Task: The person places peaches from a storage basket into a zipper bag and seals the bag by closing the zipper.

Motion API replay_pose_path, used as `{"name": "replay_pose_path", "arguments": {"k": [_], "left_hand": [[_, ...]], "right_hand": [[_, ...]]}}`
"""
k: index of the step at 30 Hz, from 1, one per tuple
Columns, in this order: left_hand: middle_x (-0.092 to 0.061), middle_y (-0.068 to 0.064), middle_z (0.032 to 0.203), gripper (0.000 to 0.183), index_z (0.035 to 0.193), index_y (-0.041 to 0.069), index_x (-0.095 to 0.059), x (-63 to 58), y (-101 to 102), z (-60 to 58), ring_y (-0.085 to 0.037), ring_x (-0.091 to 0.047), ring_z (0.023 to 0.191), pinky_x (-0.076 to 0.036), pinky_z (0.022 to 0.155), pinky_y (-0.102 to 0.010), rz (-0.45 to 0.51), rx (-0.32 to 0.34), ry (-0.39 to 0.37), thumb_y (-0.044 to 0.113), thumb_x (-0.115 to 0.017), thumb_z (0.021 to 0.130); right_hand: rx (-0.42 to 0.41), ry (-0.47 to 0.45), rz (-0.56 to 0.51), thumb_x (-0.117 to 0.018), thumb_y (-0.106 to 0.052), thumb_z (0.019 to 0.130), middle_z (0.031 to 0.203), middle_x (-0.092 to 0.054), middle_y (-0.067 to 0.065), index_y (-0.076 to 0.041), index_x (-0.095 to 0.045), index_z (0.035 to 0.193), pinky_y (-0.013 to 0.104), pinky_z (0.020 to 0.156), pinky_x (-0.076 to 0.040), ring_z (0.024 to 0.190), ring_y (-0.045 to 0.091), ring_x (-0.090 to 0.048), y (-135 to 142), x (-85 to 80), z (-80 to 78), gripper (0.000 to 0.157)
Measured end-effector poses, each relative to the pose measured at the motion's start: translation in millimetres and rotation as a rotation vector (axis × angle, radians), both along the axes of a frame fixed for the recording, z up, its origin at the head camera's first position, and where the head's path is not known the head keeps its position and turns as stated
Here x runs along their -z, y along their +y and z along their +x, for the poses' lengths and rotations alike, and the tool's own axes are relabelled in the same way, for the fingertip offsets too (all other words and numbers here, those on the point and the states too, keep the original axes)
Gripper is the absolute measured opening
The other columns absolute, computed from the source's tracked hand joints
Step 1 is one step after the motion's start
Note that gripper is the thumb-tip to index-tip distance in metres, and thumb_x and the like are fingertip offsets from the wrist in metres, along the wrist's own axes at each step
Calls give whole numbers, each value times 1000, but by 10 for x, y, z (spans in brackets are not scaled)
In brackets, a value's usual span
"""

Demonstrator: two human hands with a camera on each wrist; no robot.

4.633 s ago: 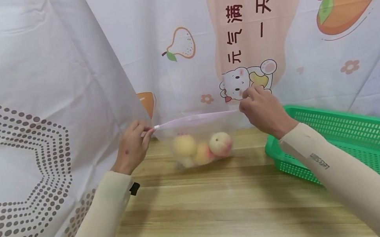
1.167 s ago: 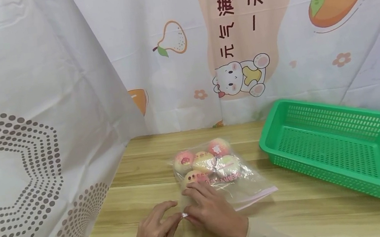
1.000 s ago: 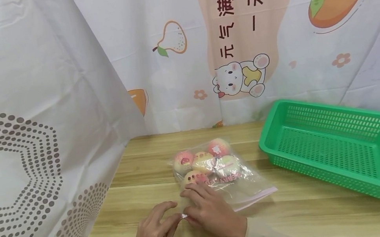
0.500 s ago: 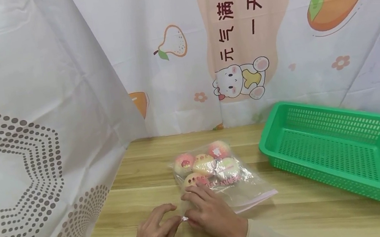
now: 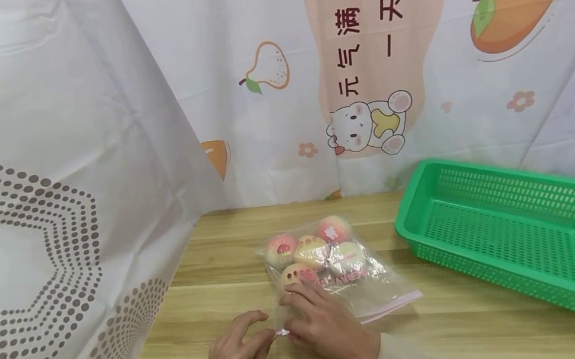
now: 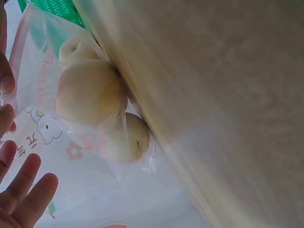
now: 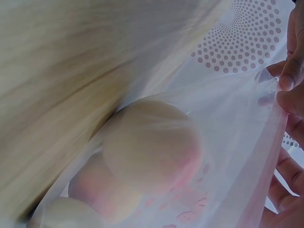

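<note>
A clear slider bag (image 5: 382, 290) with pink print lies on the table, its pink-edged mouth toward me. Several yellow-and-pink peaches (image 5: 311, 252) sit inside, toward the far end. At the mouth's left corner is a small white slider (image 5: 282, 332). My left hand (image 5: 232, 357) pinches this corner between thumb and forefinger, the other fingers spread in the left wrist view. Right beside it, my right hand (image 5: 333, 331) pinches the bag's edge, its other fingers lying over the bag near the closest peach. The fingertips partly hide the corner.
An open green plastic basket (image 5: 498, 231) with perforated walls stands on the right of the wooden table (image 5: 216, 254). Behind the table hangs a printed cloth (image 5: 272, 145); a dotted cloth (image 5: 114, 129) hangs on the left.
Earlier, both hands held the bag up by its top corners. Now it lies flat, and my right hand has come over to the left corner. During the last second the hands barely moved.
</note>
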State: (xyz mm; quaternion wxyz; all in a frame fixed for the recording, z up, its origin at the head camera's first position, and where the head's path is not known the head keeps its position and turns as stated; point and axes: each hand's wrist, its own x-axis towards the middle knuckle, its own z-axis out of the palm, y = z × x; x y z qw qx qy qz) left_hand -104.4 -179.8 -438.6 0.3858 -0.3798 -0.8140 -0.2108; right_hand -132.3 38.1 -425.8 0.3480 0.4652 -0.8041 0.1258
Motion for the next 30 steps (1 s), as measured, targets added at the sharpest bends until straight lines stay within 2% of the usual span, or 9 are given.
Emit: {"name": "replay_pose_path", "arguments": {"k": [4,11,19,30], "left_hand": [[-64,-8,104,36,82,13,-71,8,-4,7,-13,-62,66,-45,48,-8,-3,-1,-7,29,-51,106],[-65,-7,105,35,82,14,-71,19,-9,8,-17,-64,70,-44,46,-9,3,-6,-6,29,-51,106],[-65,-7,104,34,82,14,-71,16,-12,2,-13,-61,67,-41,44,-8,6,-9,0,30,-52,106],[-65,-7,104,34,82,14,-71,19,-16,8,-16,-63,69,-43,44,-10,6,-11,-4,29,-52,106]], "right_hand": [[5,-3,2,-84,-25,81,116,-63,0,-22,-75,80,36,112,-39,124,22,-54,23,9,5,9],[-8,50,-11,-86,-26,76,114,-63,1,-22,-74,79,39,108,-44,122,25,-56,62,32,-22,13],[-5,27,1,-84,-25,78,115,-63,1,-22,-74,79,37,109,-42,123,24,-54,100,30,-17,11],[-17,5,-9,-86,-24,77,117,-62,2,-21,-73,79,44,110,-42,123,25,-53,131,32,-14,13]]}}
